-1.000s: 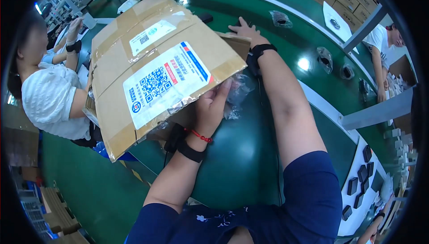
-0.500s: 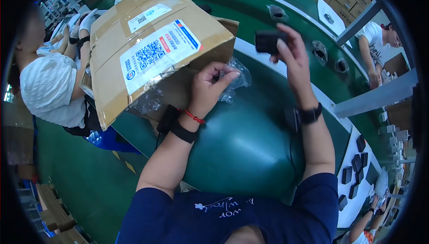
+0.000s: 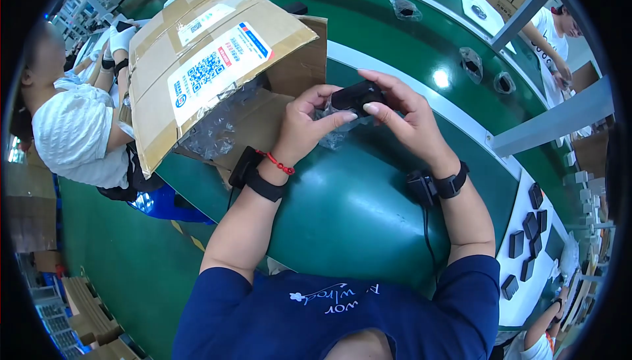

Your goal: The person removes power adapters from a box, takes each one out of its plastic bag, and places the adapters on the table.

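Observation:
A small black box-shaped device (image 3: 355, 98) is held up over the green table, in front of the open carton's mouth. My right hand (image 3: 416, 126) grips its right end between thumb and fingers. On the other side, my left hand (image 3: 303, 123) pinches a crumpled clear plastic bag (image 3: 334, 138), its fingertips against the device's left end. The bag lies under and beside the device; whether the device is partly inside it, I cannot tell. More clear bags (image 3: 214, 137) spill from the cardboard carton (image 3: 299, 47) on the left.
Several black devices (image 3: 516, 245) lie on a white surface (image 3: 512, 310) at the right. Beyond the table runs a green conveyor (image 3: 368, 14) carrying bagged dark items (image 3: 405, 9). A metal post (image 3: 553, 119) juts in at right. Co-workers sit at left and far right.
My right hand has brought the black device down and left to meet the bag at my left hand. The carton's top flap has shifted slightly left.

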`<state>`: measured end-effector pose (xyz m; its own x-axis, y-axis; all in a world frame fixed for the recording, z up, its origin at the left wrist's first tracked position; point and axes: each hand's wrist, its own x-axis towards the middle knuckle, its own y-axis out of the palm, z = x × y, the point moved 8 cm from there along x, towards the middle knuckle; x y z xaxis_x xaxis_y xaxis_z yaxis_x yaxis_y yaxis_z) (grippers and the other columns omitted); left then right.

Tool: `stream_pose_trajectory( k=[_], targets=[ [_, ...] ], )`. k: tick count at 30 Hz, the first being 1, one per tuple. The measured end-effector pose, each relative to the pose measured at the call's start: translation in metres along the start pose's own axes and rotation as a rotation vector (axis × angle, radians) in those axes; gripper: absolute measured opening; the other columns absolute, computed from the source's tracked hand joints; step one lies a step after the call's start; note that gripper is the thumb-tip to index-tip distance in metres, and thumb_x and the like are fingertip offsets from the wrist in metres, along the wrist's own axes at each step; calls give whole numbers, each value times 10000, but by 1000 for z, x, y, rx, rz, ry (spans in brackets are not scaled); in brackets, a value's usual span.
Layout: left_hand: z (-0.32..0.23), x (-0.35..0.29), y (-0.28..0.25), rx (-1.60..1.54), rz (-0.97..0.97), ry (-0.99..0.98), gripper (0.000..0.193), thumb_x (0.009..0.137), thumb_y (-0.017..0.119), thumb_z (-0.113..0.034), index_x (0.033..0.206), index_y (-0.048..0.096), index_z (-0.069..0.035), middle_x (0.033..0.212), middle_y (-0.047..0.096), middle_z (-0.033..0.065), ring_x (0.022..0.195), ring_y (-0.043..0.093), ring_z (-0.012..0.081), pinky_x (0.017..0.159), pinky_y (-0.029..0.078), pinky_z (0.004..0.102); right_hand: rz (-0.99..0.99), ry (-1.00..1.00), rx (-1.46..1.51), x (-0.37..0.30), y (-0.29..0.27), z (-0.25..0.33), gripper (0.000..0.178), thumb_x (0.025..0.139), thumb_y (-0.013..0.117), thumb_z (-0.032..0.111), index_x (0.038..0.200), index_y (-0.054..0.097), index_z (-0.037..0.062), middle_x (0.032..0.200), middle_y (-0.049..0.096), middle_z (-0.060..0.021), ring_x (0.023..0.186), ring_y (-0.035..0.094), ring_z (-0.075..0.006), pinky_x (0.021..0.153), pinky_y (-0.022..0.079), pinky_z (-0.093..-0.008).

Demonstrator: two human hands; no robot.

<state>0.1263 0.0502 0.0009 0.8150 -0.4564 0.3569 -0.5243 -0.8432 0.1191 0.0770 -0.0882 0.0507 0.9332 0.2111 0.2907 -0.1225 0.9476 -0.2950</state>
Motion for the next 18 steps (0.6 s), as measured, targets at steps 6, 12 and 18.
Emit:
stream_pose_trajectory(
  k=[6, 12, 18],
  targets=[
    [2, 0, 0, -54, 5, 4, 357, 763, 722, -14, 1083, 564, 2, 970, 619, 32, 912, 579, 88, 813, 466, 231, -12, -185, -278, 4, 5, 17, 432, 858, 597, 54, 1283, 529, 85, 1056, 625, -90, 881, 587, -156, 761, 489, -279],
    [1, 0, 2, -52, 21, 6, 414, 759, 724, -15, 1133, 547, -3, 1023, 609, 52, 932, 576, 105, 832, 458, 237, -76, -236, -482, 2, 3, 29, 467, 837, 581, -10, 1287, 531, 103, 1022, 622, -125, 874, 601, -214, 784, 473, -295],
    [-7, -1, 12, -51, 82, 45, 519, 788, 664, 45, 1261, 456, 2, 1101, 590, 87, 1015, 563, 131, 902, 448, 280, -65, -181, -381, 3, -12, 30, 465, 835, 582, -12, 1285, 532, 96, 1034, 624, -118, 914, 599, -209, 802, 469, -288]
  ],
)
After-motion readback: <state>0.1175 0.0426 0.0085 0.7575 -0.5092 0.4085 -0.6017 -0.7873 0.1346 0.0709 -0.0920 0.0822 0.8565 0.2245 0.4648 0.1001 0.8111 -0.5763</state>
